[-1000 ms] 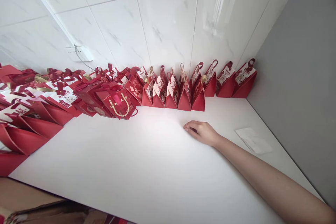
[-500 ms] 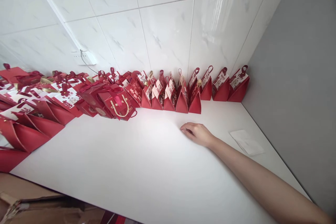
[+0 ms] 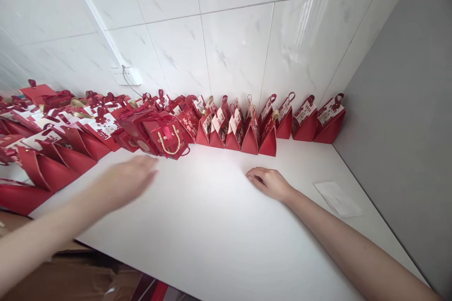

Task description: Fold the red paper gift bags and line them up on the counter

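My right hand rests on the white tabletop, its fingers curled in and nothing showing in them. At the left my left hand is over the table, smeared by motion, so its fingers are unclear. Just beyond it stands a red gift box with a gold rope handle. Past my right hand, a row of red triangular gift boxes with ribbon loops and pale printed panels lines the wall. Neither hand touches these boxes, as far as I can see.
Many more red gift boxes crowd the table's left side. A flat white piece of paper or tissue lies at the right, by the grey panel. Brown cardboard is below the front edge. A socket with a cable is on the tiled wall.
My left hand has come into view from the lower left, reaching over the table. The right hand stays in place on the tabletop. The view has shifted slightly left.
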The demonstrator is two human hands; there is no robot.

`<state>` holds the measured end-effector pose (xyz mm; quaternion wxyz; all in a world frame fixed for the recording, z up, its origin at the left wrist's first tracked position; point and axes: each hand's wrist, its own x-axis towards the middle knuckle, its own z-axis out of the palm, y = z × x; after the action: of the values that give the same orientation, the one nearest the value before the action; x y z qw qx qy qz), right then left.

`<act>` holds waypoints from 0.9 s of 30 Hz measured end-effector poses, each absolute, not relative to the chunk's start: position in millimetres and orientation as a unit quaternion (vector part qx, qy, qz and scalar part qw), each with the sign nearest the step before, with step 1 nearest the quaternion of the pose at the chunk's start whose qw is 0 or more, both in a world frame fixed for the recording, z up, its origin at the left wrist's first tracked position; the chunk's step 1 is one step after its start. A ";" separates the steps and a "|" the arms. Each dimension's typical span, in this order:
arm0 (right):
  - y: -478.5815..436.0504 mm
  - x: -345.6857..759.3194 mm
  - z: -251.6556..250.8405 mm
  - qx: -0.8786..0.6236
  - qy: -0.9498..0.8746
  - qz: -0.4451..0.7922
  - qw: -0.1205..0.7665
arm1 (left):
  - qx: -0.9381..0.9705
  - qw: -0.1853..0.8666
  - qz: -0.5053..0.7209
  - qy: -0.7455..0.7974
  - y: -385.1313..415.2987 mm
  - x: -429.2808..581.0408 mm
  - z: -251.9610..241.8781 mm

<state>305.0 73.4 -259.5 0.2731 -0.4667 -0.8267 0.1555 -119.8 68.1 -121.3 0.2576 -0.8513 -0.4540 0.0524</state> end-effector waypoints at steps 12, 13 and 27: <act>78.5 300.4 -252.3 -0.455 -0.832 0.169 0.268 | -0.836 0.325 0.144 -0.418 206.7 -38.3 -210.0; 78.8 300.4 -252.2 -0.456 -0.831 0.173 0.267 | -0.829 0.327 0.146 -0.429 211.1 -41.0 -209.5; 79.4 301.4 -253.9 -0.461 -0.825 0.196 0.263 | -0.824 0.286 0.184 -0.453 188.3 -88.1 -202.1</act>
<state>301.4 79.4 -253.9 0.2625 -0.4606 -0.8249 0.1961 -88.1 188.3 -202.1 0.2863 -0.8242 -0.4529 0.1836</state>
